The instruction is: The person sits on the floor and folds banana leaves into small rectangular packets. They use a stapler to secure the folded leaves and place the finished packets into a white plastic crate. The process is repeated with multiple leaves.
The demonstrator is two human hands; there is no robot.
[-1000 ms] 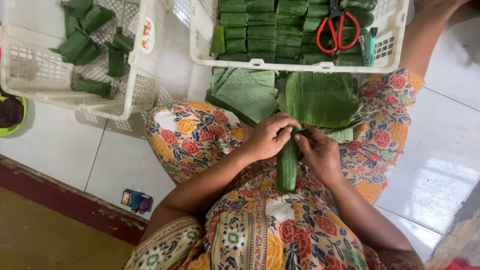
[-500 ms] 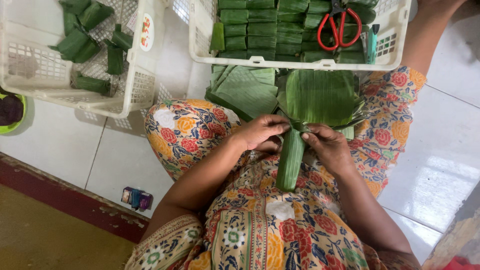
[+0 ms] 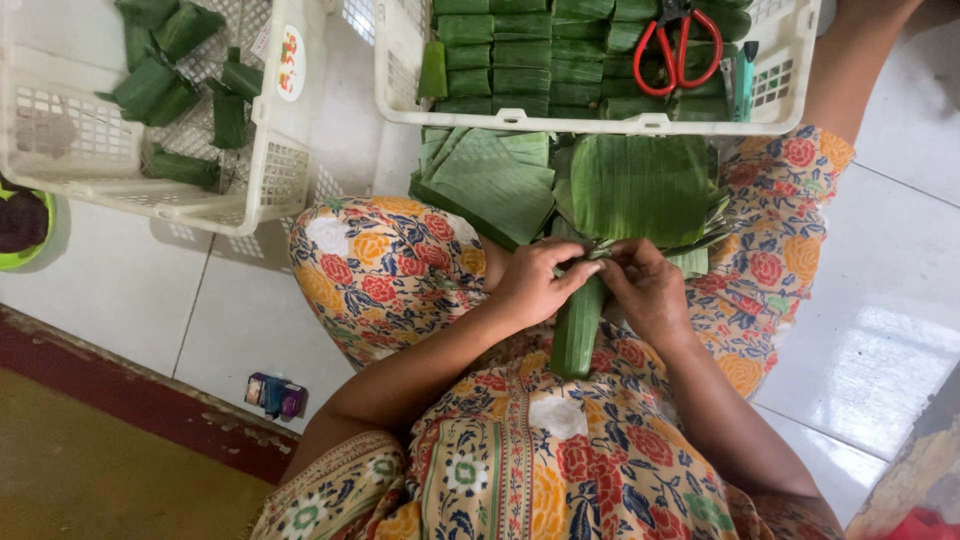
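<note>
While pinching together, both hands (image 3: 590,285) fold a leaf roll (image 3: 577,330).

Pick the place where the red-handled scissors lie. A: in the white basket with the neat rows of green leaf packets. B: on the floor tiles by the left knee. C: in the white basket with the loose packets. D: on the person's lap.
A: the scissors rest on the stacked packets inside the white basket straight ahead of the knees.

Probably a home floor: white tiles (image 3: 120,300), plastic baskets (image 3: 280,170) of leaf parcels.
</note>
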